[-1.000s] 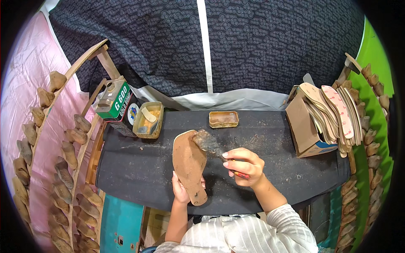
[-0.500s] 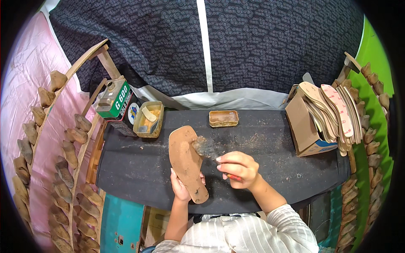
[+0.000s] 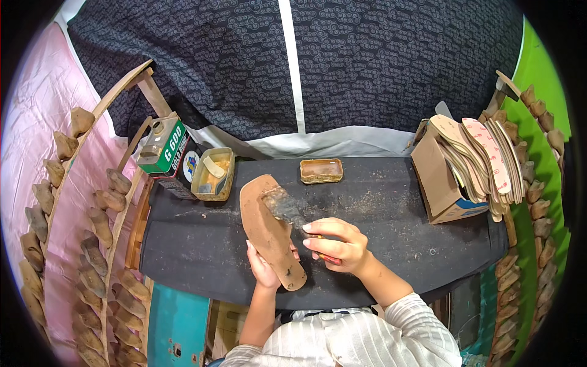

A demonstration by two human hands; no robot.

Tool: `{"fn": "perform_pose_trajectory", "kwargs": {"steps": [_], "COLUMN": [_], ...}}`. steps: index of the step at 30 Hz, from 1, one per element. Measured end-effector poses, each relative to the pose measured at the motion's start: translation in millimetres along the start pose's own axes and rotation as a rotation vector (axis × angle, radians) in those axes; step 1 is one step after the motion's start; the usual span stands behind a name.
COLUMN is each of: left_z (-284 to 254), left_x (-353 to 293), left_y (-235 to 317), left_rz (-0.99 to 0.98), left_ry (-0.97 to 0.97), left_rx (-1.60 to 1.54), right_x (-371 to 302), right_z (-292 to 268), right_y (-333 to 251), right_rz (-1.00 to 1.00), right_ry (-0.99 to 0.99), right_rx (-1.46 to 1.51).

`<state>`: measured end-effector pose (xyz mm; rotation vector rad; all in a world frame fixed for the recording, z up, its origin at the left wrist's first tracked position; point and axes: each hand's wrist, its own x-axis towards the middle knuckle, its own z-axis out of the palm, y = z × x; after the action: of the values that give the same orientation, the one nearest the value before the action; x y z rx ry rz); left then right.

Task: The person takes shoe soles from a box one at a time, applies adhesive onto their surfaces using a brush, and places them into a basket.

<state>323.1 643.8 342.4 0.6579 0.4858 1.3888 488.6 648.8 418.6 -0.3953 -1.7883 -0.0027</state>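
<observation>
My left hand (image 3: 263, 267) is closed around the lower part of a brown shoe sole (image 3: 262, 217), which stands tilted above the dark table cloth, its wide end up and away from me. My right hand (image 3: 337, 246) grips a brush (image 3: 286, 208) by a handle with some red and yellow showing between the fingers. Blurred by motion, the dark bristles reach the upper right part of the sole's face. Part of the left fingers is hidden behind the sole.
A small rectangular dish (image 3: 321, 170) sits at the table's far edge. At the left stand a green and black metal can (image 3: 171, 153) and a tub (image 3: 214, 177) with scraps. On the right, a cardboard box (image 3: 435, 186) holds several cut soles (image 3: 483, 153). Racks of wooden lasts (image 3: 92, 248) flank the table.
The brush has moved up and left across the sole's wide end, and my right hand came slightly left with it. The sole has turned and tilted a little in my left hand.
</observation>
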Motion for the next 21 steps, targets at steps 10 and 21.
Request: {"fn": "perform_pose_trajectory", "kwargs": {"steps": [10, 21], "left_z": [33, -1], "left_x": [8, 5], "left_y": [10, -6], "left_rz": [0.032, 0.039], "left_ry": [0.434, 0.105], "left_rx": [-0.206, -0.011], "right_x": [-8, -5], "right_z": [-7, 0], "right_y": [-5, -1], "right_rz": [-0.078, -0.077], "right_ry": [-0.142, -0.140], "right_rx": [0.172, 0.117]}}
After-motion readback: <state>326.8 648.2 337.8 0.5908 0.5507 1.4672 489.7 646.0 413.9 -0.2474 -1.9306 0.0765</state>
